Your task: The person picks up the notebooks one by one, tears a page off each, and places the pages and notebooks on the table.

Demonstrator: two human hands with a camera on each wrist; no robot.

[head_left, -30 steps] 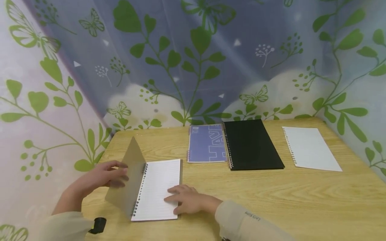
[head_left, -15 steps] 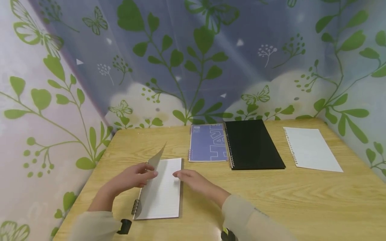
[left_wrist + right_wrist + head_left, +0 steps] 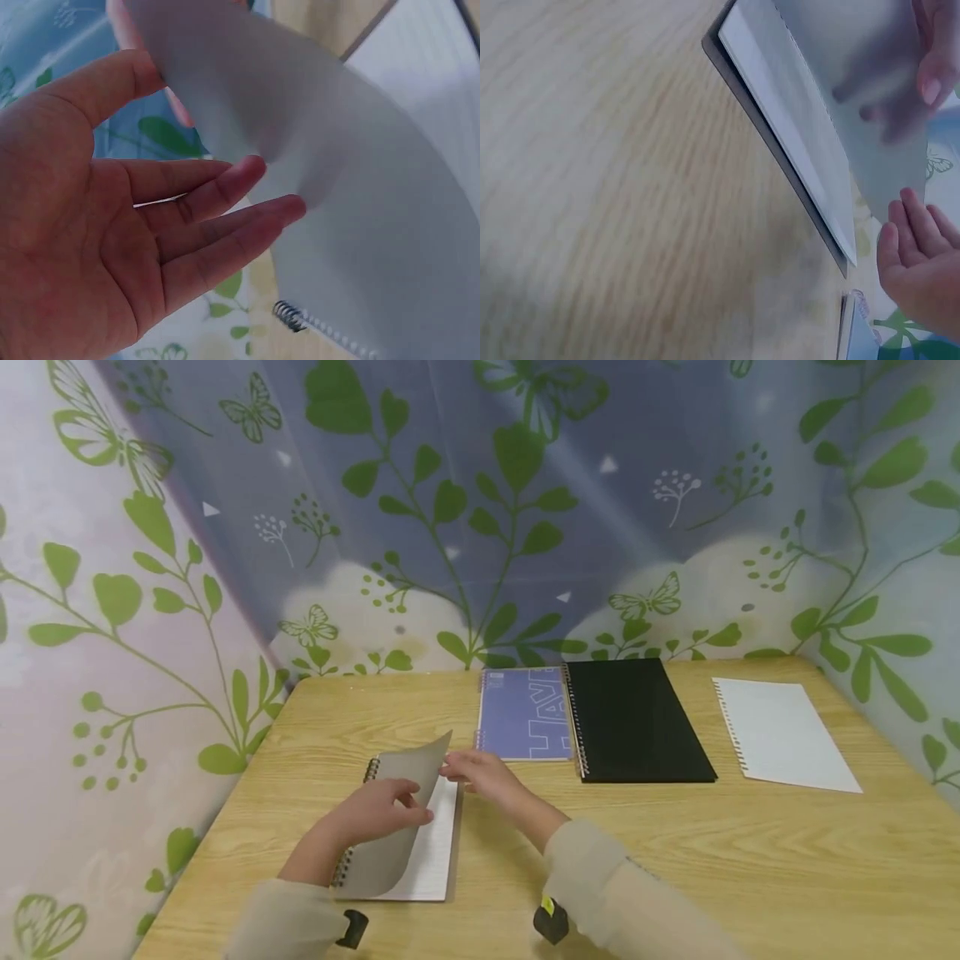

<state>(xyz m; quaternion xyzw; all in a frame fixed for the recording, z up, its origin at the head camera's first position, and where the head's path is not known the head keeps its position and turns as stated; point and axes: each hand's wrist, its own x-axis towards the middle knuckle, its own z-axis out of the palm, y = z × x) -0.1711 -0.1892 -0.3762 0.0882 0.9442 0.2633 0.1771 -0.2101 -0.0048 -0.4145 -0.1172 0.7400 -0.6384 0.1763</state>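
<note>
A spiral notebook with lined white pages [image 3: 433, 860] lies on the table at front centre. Its translucent grey cover [image 3: 375, 864] is partly raised, bowing over the pages from the coil binding [image 3: 343, 865] on the left. Against the cover's outer side rest the extended fingers of my left hand [image 3: 375, 814]; in the left wrist view their tips dent the sheet, with the thumb by its edge. My right hand [image 3: 483, 774] is at the cover's raised far corner. In the right wrist view its fingers [image 3: 911, 225] look nearly straight, at the cover's edge.
Behind the notebook lie a purple spiral notebook [image 3: 521, 714] and a larger black one [image 3: 637, 718], side by side. A loose white sheet with a punched edge [image 3: 783, 735] lies farther right on the wooden table [image 3: 675, 860]. A patterned curtain [image 3: 420, 527] stands behind.
The grey cover has swung from standing up at the left to leaning over the pages, my left hand moving right with it. My right hand has left the pages for the cover's far corner.
</note>
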